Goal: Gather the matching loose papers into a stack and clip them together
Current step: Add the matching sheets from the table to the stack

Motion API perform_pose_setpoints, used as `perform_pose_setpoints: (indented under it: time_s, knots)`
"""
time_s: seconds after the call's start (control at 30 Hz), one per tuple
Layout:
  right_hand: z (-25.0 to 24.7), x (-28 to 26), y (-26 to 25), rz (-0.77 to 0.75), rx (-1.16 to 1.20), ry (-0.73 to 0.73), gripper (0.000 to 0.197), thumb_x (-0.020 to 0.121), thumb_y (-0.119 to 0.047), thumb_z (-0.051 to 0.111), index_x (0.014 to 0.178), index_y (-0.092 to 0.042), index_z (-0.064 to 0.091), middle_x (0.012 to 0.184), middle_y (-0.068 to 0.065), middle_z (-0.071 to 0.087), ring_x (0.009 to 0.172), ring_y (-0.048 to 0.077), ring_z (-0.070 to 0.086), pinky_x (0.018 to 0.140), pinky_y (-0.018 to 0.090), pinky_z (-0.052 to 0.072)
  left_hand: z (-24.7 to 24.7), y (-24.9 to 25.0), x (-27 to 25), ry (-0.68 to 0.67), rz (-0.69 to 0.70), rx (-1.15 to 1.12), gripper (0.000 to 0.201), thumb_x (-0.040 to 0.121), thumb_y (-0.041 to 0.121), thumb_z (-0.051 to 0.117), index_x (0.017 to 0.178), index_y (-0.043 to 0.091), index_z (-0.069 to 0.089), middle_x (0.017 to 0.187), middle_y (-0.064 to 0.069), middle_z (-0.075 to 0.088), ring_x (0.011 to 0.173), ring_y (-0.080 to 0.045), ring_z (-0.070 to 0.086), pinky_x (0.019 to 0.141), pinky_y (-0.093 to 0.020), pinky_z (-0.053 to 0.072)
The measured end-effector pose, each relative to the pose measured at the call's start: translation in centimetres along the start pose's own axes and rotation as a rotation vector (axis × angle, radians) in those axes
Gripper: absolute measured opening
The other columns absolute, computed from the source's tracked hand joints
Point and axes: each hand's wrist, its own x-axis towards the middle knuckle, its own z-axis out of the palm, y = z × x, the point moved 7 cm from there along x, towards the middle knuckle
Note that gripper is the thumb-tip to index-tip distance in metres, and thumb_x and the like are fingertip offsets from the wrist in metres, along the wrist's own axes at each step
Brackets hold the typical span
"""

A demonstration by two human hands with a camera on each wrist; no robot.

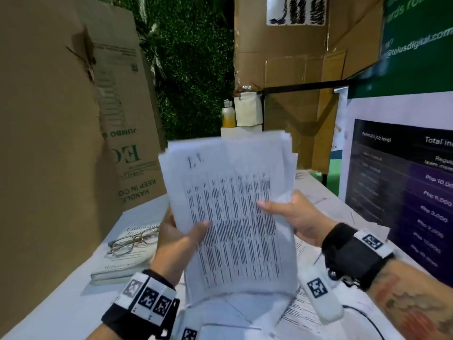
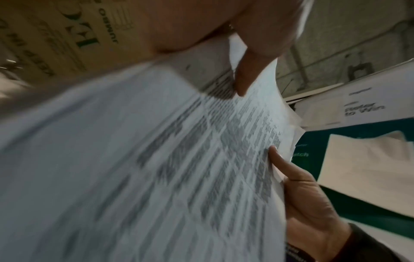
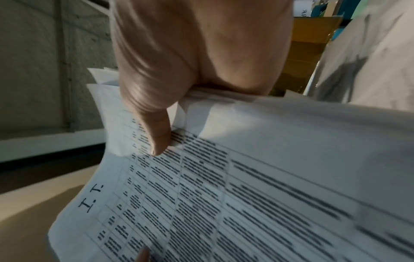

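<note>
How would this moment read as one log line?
left hand: holds paper stack | right hand: holds stack | stack: raised, uneven | clip: unseen

uneven stack of printed table sheets [image 1: 235, 217] held upright, edges seemingly misaligned.

Printed table on top sheet of paper stack [image 1: 235, 217]: rows smeared, unreadable apart from heading "I.T." Fingers of both hands behind stack, hidden; only thumbs show. Book [image 1: 125, 253] title partly legible, right edge covered by left hand [image 1: 176, 244]. Left wrist view heavily motion-blurred. Poster [image 1: 402, 182] cut off at right edge.
</note>
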Motion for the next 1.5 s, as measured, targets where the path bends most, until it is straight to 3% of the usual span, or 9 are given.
perform_pose_setpoints:
  time_s: [0.1,0.2,0.37,0.43,0.57,0.7,1.03,1.27,1.5]
  knots:
    - [0.2,-0.4,2.9,0.122,-0.081,0.009,0.060,0.065,-0.051,0.081,0.111,-0.014,0.069,0.112,0.007,0.075,0.110,0.026,0.069,0.102,0.049,0.050,-0.2,-2.7,-0.6,-0.046,-0.124,0.218,0.031,0.081,0.025,0.078,0.108,0.015,0.067,0.099,-0.003,0.076,0.095,-0.028,0.072,0.091,-0.049,0.057]
    - [0.1,-0.3,4.9,0.281,0.059,0.028,0.074,0.077,-0.075,0.049,0.116,-0.016,0.069,0.114,0.010,0.074,0.107,0.026,0.070,0.098,0.044,0.052,-2.0,-2.9,0.3,0.029,-0.129,0.166,0.022,0.084,0.020,0.076,0.102,0.008,0.069,0.081,-0.004,0.078,0.076,-0.026,0.075,0.067,-0.038,0.061]
    - [0.2,-1.1,10.1,0.559,0.066,0.066,0.079,0.087,-0.075,0.035,0.109,-0.003,0.060,0.091,0.014,0.064,0.074,0.026,0.062,0.068,0.035,0.051,-7.1,-1.5,2.1,0.136,-0.077,0.050,0.021,0.085,0.016,0.075,0.105,0.011,0.073,0.098,-0.009,0.079,0.089,-0.030,0.075,0.086,-0.048,0.059]
    - [1.3,-1.8,12.0,0.652,0.109,0.064,0.076,0.086,-0.076,0.037,0.105,-0.006,0.058,0.086,0.015,0.059,0.062,0.026,0.058,0.057,0.032,0.049,-8.6,-1.4,2.5,0.153,-0.066,0.051,0.021,0.087,0.016,0.074,0.107,0.011,0.071,0.096,-0.005,0.077,0.080,-0.021,0.077,0.069,-0.035,0.062]
    - [3.8,-1.1,14.1,0.734,0.156,-0.001,0.080,0.086,-0.077,0.034,0.111,-0.004,0.055,0.093,0.020,0.060,0.066,0.030,0.062,0.060,0.036,0.053,-10.3,-1.5,2.2,0.180,-0.082,0.039,0.015,0.088,0.012,0.071,0.102,0.006,0.070,0.092,-0.008,0.075,0.064,-0.015,0.076,0.047,-0.020,0.056]
    - [6.3,-0.4,14.6,0.775,0.208,-0.061,0.070,0.088,-0.074,0.036,0.108,-0.008,0.052,0.085,0.016,0.064,0.065,0.029,0.063,0.059,0.035,0.054,-11.5,-2.2,2.4,0.224,-0.104,0.020,0.029,0.088,0.012,0.071,0.113,-0.003,0.068,0.103,-0.018,0.074,0.086,-0.031,0.072,0.069,-0.032,0.059]
    - [6.9,1.7,16.2,0.724,0.402,0.142,0.049,0.096,-0.056,0.043,0.109,-0.010,0.053,0.089,0.013,0.062,0.068,0.025,0.057,0.051,0.028,0.045,-12.4,-2.9,2.8,0.262,-0.162,-0.093,0.019,0.088,0.009,0.071,0.106,0.004,0.068,0.108,-0.021,0.070,0.092,-0.032,0.069,0.096,-0.052,0.050]
    - [6.3,2.0,16.5,0.738,0.119,0.123,0.030,0.093,-0.036,0.058,0.088,-0.007,0.066,0.075,0.009,0.067,0.046,0.018,0.049,0.048,0.025,0.033,-12.8,-3.1,2.5,0.239,-0.179,-0.150,0.036,0.089,0.009,0.068,0.123,-0.002,0.064,0.113,-0.022,0.070,0.097,-0.035,0.069,0.073,-0.042,0.062]
    - [2.8,2.2,9.3,0.229,-0.163,0.262,0.008,0.085,-0.004,0.071,0.091,-0.007,0.074,0.093,0.003,0.072,0.084,0.016,0.066,0.068,0.020,0.046,-11.5,-4.1,2.1,0.143,-0.273,-0.179,0.034,0.090,0.006,0.066,0.123,-0.004,0.064,0.114,-0.023,0.071,0.094,-0.031,0.070,0.062,-0.033,0.061]
